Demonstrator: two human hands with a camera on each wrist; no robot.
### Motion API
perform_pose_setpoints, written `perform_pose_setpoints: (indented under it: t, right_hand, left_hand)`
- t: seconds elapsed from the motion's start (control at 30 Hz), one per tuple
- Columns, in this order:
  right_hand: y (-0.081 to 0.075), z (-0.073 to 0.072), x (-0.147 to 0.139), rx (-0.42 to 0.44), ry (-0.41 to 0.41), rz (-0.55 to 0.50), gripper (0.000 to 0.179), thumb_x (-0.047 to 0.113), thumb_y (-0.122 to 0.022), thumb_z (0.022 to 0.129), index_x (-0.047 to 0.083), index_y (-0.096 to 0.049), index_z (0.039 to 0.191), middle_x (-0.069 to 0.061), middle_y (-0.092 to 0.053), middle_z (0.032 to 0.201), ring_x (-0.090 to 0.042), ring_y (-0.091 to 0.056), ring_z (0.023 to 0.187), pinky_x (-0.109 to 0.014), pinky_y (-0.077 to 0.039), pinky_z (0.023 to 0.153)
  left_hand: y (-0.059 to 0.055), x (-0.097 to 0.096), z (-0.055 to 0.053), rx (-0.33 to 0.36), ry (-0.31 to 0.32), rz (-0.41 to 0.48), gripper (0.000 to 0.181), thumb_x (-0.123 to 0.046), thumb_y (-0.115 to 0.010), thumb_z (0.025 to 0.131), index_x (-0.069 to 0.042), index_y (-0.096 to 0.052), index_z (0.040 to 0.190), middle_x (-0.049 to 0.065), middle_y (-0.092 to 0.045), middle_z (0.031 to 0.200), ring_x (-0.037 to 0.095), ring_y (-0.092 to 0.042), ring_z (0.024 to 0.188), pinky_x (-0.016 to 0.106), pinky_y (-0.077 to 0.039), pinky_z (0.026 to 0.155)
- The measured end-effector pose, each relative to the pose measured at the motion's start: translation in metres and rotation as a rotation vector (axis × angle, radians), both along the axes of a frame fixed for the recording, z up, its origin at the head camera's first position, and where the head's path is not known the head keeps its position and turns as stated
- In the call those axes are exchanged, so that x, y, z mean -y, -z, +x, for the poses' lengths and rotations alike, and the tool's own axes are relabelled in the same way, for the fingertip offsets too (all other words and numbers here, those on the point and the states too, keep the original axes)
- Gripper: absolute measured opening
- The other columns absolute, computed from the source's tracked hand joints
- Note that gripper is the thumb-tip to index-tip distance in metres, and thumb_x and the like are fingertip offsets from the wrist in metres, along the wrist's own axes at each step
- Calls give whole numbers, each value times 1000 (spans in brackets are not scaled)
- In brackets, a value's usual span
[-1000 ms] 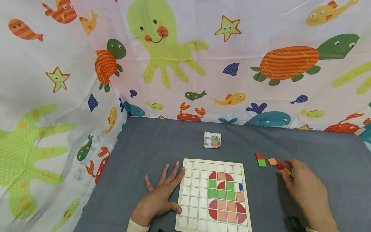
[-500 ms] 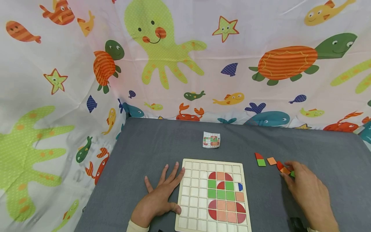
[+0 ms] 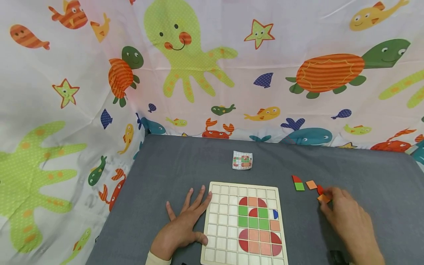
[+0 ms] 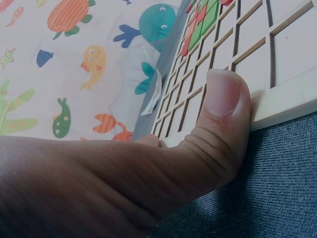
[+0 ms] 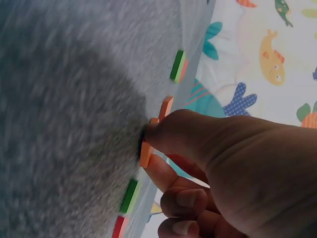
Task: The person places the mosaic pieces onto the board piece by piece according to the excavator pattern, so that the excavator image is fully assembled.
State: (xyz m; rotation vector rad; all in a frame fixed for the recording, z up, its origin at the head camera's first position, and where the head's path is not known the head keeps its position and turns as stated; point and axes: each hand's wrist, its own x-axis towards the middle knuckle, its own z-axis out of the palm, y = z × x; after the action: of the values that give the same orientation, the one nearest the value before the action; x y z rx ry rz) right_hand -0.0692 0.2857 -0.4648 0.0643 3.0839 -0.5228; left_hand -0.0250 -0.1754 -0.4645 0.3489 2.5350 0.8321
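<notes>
My left hand [image 3: 183, 224] rests with spread, straight fingers along the left edge of a wooden grid board [image 3: 222, 219]. Its thumb [image 4: 225, 99] presses on the board's rim. Red, green and orange tiles fill several cells in the board's right part, and one cell holds a blue-and-white tile [image 3: 275, 214]. Off to the board's right, my right hand [image 3: 351, 217] pinches an orange square tile [image 3: 322, 198] between thumb and forefinger, low over the cloth. That orange tile [image 5: 146, 154] shows edge-on in the right wrist view. A red tile [image 3: 320, 189] lies right beside the fingertips, partly hidden.
A loose orange tile [image 3: 311, 184], a green tile [image 3: 299, 186] and a red tile [image 3: 296, 179] lie between board and right hand. Behind the board is a small pattern card [image 3: 242, 160]. A printed sea-animal curtain [image 3: 198, 110] borders the grey cloth [image 3: 185, 162] at the back and left.
The orange tile at my right fingertips has shifted slightly left and turned. The green tile seen by those fingers earlier is now out of sight in the head view. My left hand stays still.
</notes>
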Motion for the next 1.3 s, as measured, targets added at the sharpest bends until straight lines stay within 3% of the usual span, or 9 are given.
perform_pose_setpoints:
  t: [0.23,0.33,0.43,0.73,0.93,1.1,1.3]
  right_hand:
    - [-9,4,29,-123,-86,-44,37,12,-85,87,0,-69,118,-19,-70,107,-35,-67,89,-58,-55,63]
    - [-15,2,48,-216,-143,-63,36,10,-87,85,1,-70,115,-17,-71,104,-29,-65,78,-46,-54,54]
    - [-20,1,69,-253,-204,-72,33,9,-87,85,4,-70,112,-15,-70,102,-20,-57,66,-33,-44,46]
    - [-23,2,131,-212,-349,-132,27,15,-87,90,10,-70,110,-5,-66,101,-6,-40,55,-24,-36,44]
    - [-26,6,164,-166,-452,-149,26,17,-88,88,16,-70,106,3,-66,97,-5,-47,65,-21,-40,50]
    - [-25,8,182,-192,-542,-148,26,15,-89,87,17,-71,104,7,-68,100,-5,-55,73,-22,-50,57]
    - [-19,11,193,-172,-588,-95,30,14,-92,83,18,-71,102,9,-65,98,-4,-60,76,-24,-53,61]
  left_hand:
    - [1,0,0,-8,-1,1,131,-38,-94,66,-31,-17,172,-4,0,179,37,13,163,87,30,97]
    - [1,0,0,-12,0,0,131,-38,-94,66,-31,-17,172,-3,0,179,37,12,163,87,29,97]
    - [1,0,0,-10,0,-4,131,-39,-94,66,-31,-17,172,-3,0,179,38,12,163,87,29,97]
    - [1,-1,-1,-9,5,-15,131,-39,-94,67,-33,-16,172,-5,1,179,37,13,163,89,26,98]
    - [0,-5,0,-13,11,-37,132,-43,-93,68,-32,-13,172,-2,5,179,38,17,162,90,25,98]
    - [2,-5,0,-6,4,-30,132,-42,-93,68,-34,-12,172,-2,6,179,40,18,161,88,27,97]
    - [7,-5,-1,-24,10,-11,134,-43,-93,66,-38,-11,171,-3,6,179,41,18,161,89,28,95]
